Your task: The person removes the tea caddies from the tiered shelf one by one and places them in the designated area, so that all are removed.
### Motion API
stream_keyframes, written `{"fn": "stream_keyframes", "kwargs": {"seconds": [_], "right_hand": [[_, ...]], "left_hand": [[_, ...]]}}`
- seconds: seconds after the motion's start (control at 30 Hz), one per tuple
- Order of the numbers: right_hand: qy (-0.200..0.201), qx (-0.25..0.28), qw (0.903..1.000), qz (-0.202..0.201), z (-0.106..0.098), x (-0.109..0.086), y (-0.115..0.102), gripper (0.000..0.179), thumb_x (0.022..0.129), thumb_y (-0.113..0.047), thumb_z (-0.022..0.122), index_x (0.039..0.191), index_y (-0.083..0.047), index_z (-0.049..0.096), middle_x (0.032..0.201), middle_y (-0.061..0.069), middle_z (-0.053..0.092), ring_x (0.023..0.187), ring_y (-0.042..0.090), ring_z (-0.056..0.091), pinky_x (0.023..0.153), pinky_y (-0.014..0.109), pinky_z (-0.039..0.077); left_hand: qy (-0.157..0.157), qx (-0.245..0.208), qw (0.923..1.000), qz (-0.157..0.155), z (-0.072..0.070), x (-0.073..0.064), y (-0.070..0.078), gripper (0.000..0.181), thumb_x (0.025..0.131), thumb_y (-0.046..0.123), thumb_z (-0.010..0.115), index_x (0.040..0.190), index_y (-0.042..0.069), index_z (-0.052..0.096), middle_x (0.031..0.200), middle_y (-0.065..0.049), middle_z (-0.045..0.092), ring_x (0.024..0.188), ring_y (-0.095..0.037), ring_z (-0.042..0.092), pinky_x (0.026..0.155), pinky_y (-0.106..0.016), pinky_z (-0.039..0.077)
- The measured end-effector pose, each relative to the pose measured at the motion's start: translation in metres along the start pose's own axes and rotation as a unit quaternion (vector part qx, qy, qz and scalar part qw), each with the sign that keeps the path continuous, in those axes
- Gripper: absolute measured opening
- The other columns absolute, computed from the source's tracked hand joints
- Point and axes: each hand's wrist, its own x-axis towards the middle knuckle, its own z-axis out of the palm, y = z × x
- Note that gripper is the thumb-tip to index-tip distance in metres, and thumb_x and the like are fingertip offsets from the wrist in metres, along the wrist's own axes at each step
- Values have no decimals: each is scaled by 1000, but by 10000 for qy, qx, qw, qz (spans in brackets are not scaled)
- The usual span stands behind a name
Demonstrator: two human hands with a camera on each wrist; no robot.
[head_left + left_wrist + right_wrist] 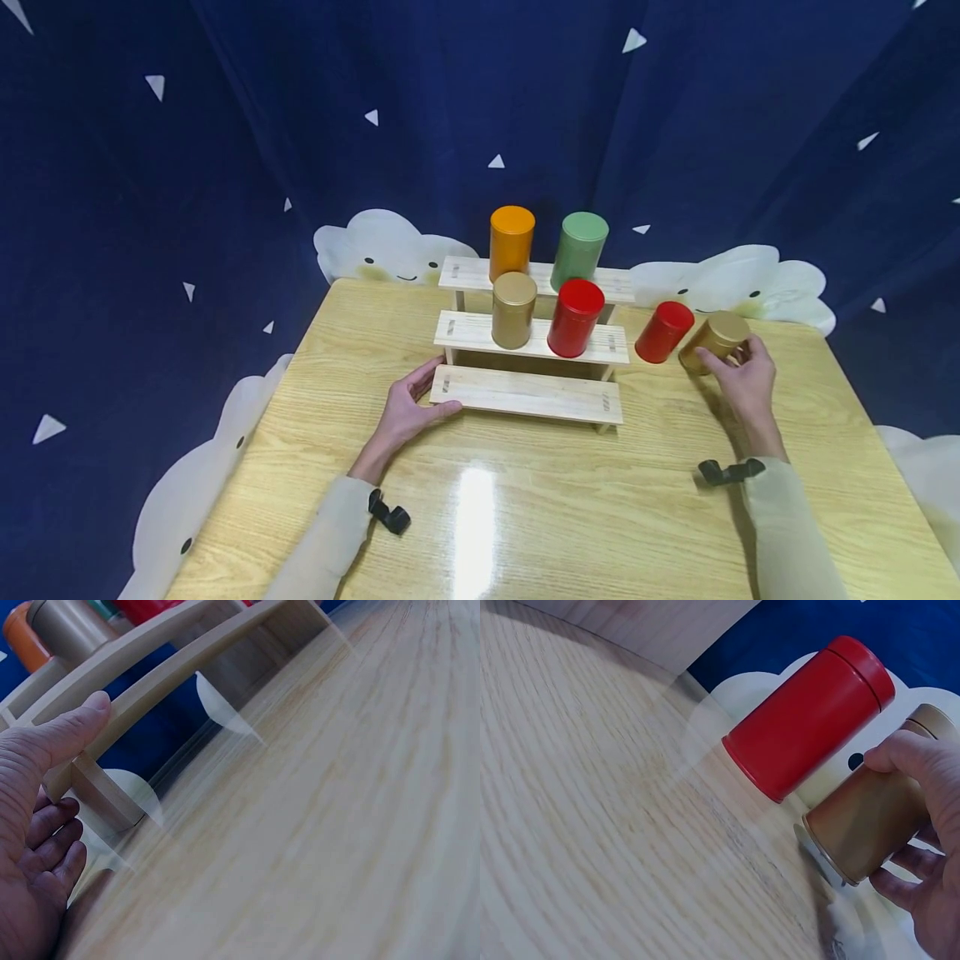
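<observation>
At the right of the table my right hand [744,377] grips a gold canister [716,340], thumb on one side and fingers around the other. In the right wrist view this gold canister [874,814] has its base close over the tabletop. A red canister [664,332] stands just left of it. My left hand [408,408] holds the left end of the lowest board of a three-step wooden rack [525,393], thumb along its front edge and fingers at its side. Another gold canister [513,310] and red canister [575,318] stand on the middle step.
On the top step are an orange canister [512,243] and a green canister [579,250]. The rack rests on a light wooden table [585,517]. Behind the table hangs a dark blue curtain [480,83] with white triangles and clouds.
</observation>
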Motion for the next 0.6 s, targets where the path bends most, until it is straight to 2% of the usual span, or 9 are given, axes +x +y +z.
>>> {"fn": "stream_keyframes", "kwargs": {"seconds": [0.3,0.5,0.6], "right_hand": [[-19,79,9997,222,3,6,6,71,90,-12,83,151,-7,47,143,7,54,124,15,58,96,11,52],[-11,662,9958,637,5,7,7,73,88,-12,86,151,-16,50,146,7,54,127,15,56,95,9,52],[-28,672,9957,638,5,7,6,73,87,-16,87,150,-18,51,146,6,55,127,16,56,94,9,52]], "left_hand": [[-22,-37,10000,-58,0,0,0,82,79,7,93,152,10,55,151,-9,58,142,-25,52,122,-40,39],[-25,-114,9999,-18,0,0,-1,81,79,6,92,152,7,54,152,-12,57,142,-28,52,122,-40,39],[2,-110,9999,-19,0,0,0,82,79,6,92,151,7,54,151,-11,58,142,-27,53,121,-38,39]]}}
